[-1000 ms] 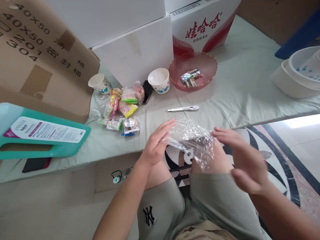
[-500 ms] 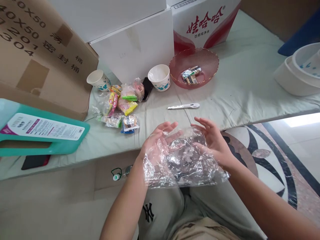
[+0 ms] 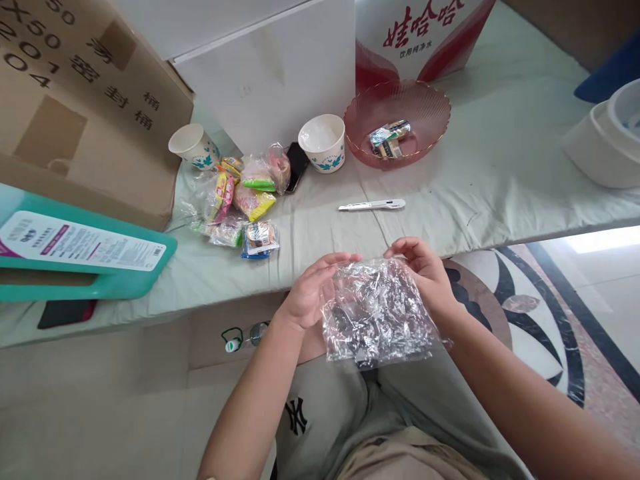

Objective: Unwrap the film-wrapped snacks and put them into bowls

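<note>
A crinkled, see-through plastic bag [image 3: 377,317] hangs between my two hands above my lap, in front of the table edge. My left hand [image 3: 316,288] holds its upper left side, the fingers long and pointing right along the top edge. At the upper right, my right hand [image 3: 425,270] grips the bag with bent fingers. Nothing shows inside the bag. Beyond the hands a white utility knife [image 3: 371,205] lies flat on the cloth. To its left sits a heap of wrapped snacks [image 3: 253,200], with a small packet [image 3: 261,238] at the near side.
Two paper cups [image 3: 323,143] flank the snacks, with a dark phone [image 3: 297,165] between. A pink glass bowl [image 3: 425,123] holds several small packets. Cartons [image 3: 270,80] stand behind. A teal jug [image 3: 155,247] lies left; white tubs [image 3: 593,143] stand right. A bottle [image 3: 258,333] is below.
My hands have drawn closer to the bag's top edge, the left one shifting right. The bag now hangs flatter and narrower. The view has tilted slightly down.
</note>
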A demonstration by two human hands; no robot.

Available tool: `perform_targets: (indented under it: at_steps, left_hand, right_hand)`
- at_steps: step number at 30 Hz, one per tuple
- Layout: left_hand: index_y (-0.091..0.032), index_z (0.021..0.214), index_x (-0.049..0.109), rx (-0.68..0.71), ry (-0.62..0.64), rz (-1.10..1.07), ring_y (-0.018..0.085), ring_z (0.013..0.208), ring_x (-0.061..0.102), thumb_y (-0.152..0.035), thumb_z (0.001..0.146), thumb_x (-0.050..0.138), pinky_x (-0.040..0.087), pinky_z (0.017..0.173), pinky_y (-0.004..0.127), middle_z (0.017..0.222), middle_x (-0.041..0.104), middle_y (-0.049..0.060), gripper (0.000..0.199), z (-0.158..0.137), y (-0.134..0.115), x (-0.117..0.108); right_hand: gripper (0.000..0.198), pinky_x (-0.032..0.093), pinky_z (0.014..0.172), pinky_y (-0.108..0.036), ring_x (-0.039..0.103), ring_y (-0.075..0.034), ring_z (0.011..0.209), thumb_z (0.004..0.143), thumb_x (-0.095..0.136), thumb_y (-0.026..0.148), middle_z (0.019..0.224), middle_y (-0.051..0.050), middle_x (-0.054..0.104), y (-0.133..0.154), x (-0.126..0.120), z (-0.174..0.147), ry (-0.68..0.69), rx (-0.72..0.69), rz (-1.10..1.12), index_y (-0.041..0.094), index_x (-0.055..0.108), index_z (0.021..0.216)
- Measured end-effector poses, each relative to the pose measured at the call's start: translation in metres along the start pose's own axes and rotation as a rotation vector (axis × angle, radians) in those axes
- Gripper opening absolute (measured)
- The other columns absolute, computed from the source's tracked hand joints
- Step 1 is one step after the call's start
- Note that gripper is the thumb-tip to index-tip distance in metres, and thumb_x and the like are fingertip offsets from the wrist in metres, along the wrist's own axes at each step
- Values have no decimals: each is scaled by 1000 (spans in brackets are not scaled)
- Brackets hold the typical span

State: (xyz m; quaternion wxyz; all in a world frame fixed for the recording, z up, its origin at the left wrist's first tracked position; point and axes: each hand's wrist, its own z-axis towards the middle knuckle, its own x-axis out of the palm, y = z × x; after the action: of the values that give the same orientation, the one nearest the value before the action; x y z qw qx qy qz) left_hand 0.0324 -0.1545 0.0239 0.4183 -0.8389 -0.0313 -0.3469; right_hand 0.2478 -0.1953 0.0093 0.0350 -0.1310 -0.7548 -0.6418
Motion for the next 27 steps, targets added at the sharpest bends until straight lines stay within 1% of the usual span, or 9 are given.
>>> perform_targets:
  at_steps: [3,6,8,11,13,15,19,23,27]
  left_hand:
    - [-23,112,69,3,-54,-18,22,103,70,-26,85,70,61,78,36,130,69,7,27,1,-2,2]
    - [-23,117,65,-20,-120,-84,24,103,71,-26,81,68,60,83,38,121,73,7,36,3,-3,1]
    - [-17,111,66,-66,-137,-115,29,106,72,-37,80,66,60,84,40,110,75,11,37,4,-2,-2]
    - [-14,100,67,-151,-97,-93,35,106,72,-59,76,68,60,79,44,98,76,15,51,0,4,-5]
    - [-15,97,66,-175,-94,-25,33,101,73,-54,71,77,60,76,40,97,77,14,48,-5,10,-5]
    - [-15,96,67,-190,-145,57,27,93,75,-38,69,83,59,73,34,99,77,13,39,-8,15,-2]
    - [-14,93,66,-159,-304,105,21,82,75,-24,77,76,58,67,28,96,78,12,22,-11,18,3]
    - [-15,106,68,-117,-338,134,19,77,74,-28,83,69,58,61,28,94,78,10,26,-13,17,5]
    - [-19,121,66,-81,-390,269,15,64,67,-38,87,68,53,48,24,96,76,8,39,-14,22,5]
  right_hand:
    - [36,52,61,-28,62,-14,76,76,83,40,113,-5,68,2,3,0,75,84,2,27,65,104]
    - [27,49,59,-27,59,-13,72,74,82,41,102,-4,68,2,6,1,-11,157,51,23,64,83]
    - [27,48,59,-27,58,-13,71,73,82,40,100,-3,69,0,7,1,-87,162,98,23,62,81]
    - [27,46,59,-28,58,-12,70,73,81,38,108,-3,70,-7,2,2,-132,162,89,23,62,84]
    - [24,46,59,-28,58,-12,70,75,79,37,112,-3,70,-13,-4,4,-143,161,58,24,63,88]
    - [23,49,61,-29,61,-14,74,78,73,37,112,-4,70,-20,-10,6,-160,139,10,26,64,97]
    - [32,57,74,-35,67,-18,85,85,57,44,122,-6,67,-26,-17,5,-166,85,87,29,57,114]
    - [47,59,81,-39,71,-22,91,83,64,57,110,-6,69,-21,-14,-8,-149,255,273,28,54,119]
    - [47,58,78,-35,71,-22,91,77,79,46,98,-5,71,-11,-5,-24,47,422,217,26,59,115]
